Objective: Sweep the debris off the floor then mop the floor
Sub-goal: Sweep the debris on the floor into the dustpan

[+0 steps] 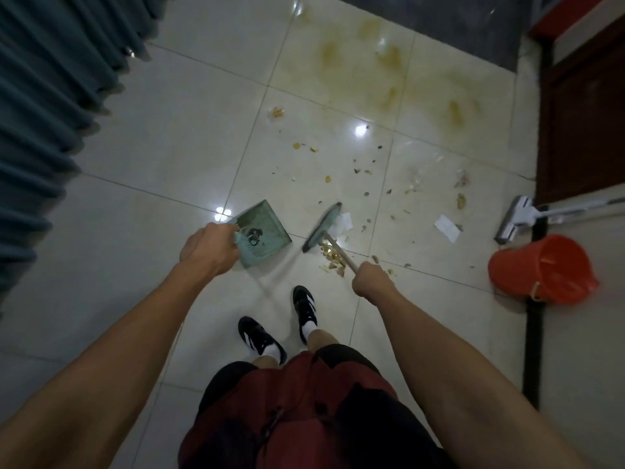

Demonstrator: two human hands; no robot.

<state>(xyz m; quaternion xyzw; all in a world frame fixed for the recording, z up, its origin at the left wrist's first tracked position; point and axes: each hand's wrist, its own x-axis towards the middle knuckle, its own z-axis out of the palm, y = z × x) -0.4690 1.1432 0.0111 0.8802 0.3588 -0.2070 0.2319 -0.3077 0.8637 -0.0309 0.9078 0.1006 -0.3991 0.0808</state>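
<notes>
Pale glossy tiles [162,137] spread beneath me, with ceiling lights glinting off them. Teal curtains [44,106] hang along my left. A dark mat [439,25] lies ahead, and a dark wooden door [581,123] stands to my right.

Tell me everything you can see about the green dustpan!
The dustpan is pale green and looks like plastic, a flat square tray with comb-like teeth along its near edge. The left hand grips its near end, which the hand hides. A little dark debris lies inside. It sits low over the pale tiled floor, just left of the broom head, not touching it.
</notes>
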